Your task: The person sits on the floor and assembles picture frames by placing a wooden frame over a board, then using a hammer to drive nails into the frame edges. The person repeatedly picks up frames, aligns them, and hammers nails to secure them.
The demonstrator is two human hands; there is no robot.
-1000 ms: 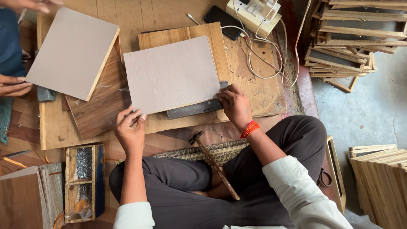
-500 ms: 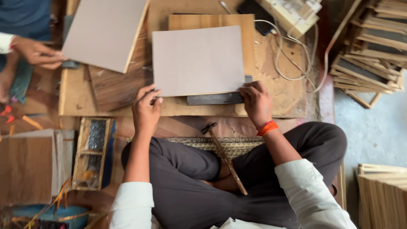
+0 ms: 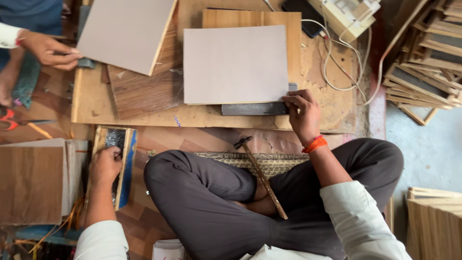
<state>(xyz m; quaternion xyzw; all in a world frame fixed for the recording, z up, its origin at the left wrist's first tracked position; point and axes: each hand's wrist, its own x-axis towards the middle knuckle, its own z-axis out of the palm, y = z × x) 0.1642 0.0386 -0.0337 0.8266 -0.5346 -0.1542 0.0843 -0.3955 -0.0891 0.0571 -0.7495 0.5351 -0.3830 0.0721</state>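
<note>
R hand [image 3: 302, 114] is pressed fingers-down on the near R corner of a grey board [image 3: 236, 64], fingertips also touching the dark metal bar [image 3: 255, 109] that pokes out from under the board's near edge; not closed round anything, just flat pressure, so hand is open. Grey board lies on a light wood panel [image 3: 269, 18], both on a big plywood work sheet [image 3: 144, 115], directly beyond the R fingers. L hand [image 3: 106, 163] is down inside a small wooden tray w/ blue side [image 3: 129, 163], well left of the R hand; fingers curled, can't tell if it grips something inside, contents too dark. Hammer [image 3: 262, 178] rests across the lap, head near the R wrist, handle running toward the body, touched by neither hand. Orange thread band [image 3: 314, 143] on R wrist. Far left, beyond the L hand, another person's hand [image 3: 48, 48] holds at the edge of a second grey board [image 3: 127, 31]. White cable [image 3: 337, 62] loops beyond the R hand.
</note>
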